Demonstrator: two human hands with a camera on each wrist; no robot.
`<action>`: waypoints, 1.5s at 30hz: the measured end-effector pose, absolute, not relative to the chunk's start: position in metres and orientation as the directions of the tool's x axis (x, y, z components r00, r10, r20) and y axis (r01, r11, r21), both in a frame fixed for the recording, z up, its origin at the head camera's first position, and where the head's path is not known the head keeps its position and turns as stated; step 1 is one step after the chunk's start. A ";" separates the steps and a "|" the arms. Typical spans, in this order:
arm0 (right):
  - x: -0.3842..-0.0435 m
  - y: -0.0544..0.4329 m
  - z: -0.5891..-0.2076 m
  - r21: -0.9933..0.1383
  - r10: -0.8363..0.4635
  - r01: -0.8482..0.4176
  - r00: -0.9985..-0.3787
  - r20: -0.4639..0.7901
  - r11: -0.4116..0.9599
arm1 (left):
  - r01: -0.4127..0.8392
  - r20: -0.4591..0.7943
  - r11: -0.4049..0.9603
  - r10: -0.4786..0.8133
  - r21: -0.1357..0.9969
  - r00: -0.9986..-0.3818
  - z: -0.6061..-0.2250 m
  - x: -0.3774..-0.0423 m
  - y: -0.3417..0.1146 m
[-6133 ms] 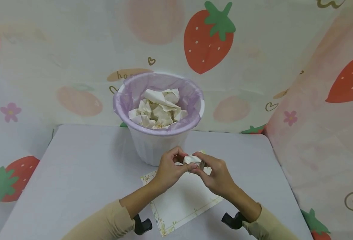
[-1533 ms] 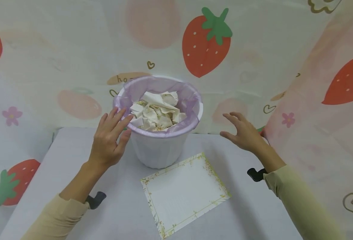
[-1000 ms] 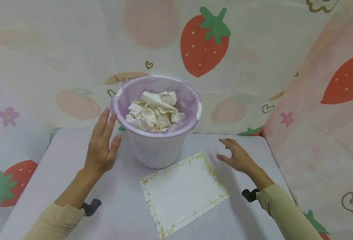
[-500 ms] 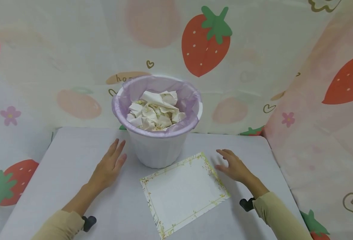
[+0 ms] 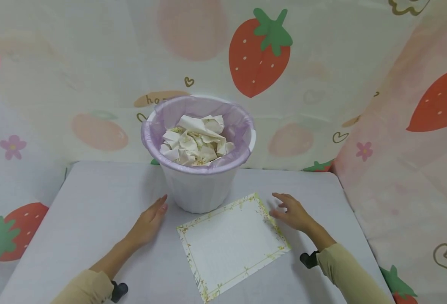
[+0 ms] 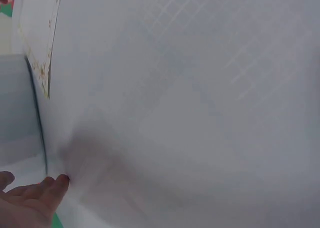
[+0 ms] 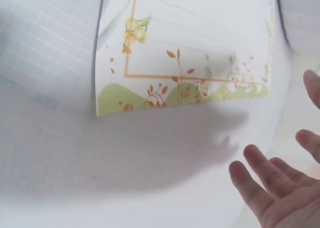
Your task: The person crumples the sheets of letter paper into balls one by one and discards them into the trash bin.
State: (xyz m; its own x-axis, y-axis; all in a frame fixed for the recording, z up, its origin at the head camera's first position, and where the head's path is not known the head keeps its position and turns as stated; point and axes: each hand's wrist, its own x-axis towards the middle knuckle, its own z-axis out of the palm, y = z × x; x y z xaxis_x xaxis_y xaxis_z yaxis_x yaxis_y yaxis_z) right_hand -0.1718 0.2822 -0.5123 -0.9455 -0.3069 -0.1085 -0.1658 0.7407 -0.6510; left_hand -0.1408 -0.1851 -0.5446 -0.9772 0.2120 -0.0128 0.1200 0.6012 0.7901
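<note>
A flat sheet of floral-bordered paper (image 5: pixel 235 245) lies slanted on the table in front of a white bin (image 5: pixel 200 190). Left of the sheet, near the foot of the bin, is my left hand (image 5: pixel 149 223), with fingers extended and nothing held. My right hand (image 5: pixel 293 214) hovers by the sheet's right edge, its fingers spread and slightly bent, holding nothing. In the right wrist view, a gap separates the fingertips from the sheet's green-edged border (image 7: pixel 185 92). The left wrist view has the left hand (image 6: pixel 32 203) beside the bin's wall (image 6: pixel 20 118).
Several crumpled papers (image 5: pixel 197 139) fill much of the bin inside its purple liner (image 5: pixel 238 126). A white cloth covers the table (image 5: pixel 94 198). Strawberry-printed sheeting (image 5: pixel 322 84) hangs behind and at both sides.
Earliest, both hands held a crumpled paper ball above the sheet; it is gone from them. Since then the hands have parted beside the bin and come down to either side of the sheet.
</note>
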 end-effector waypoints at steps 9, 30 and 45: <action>-0.166 0.276 -0.527 -0.728 -0.271 -0.058 -0.946 -0.179 0.683 | 0.060 -0.058 0.545 0.196 0.836 -0.979 -0.548 -0.133 -0.181; -0.160 0.268 -0.535 -0.788 -0.205 0.022 -0.961 -0.186 0.616 | -0.257 -0.291 0.169 0.227 0.952 -0.929 -0.538 -0.121 -0.167; -0.160 0.260 -0.536 -0.776 -0.168 0.067 -0.961 -0.218 0.628 | -0.307 -0.333 0.145 0.213 0.941 -0.919 -0.540 -0.122 -0.153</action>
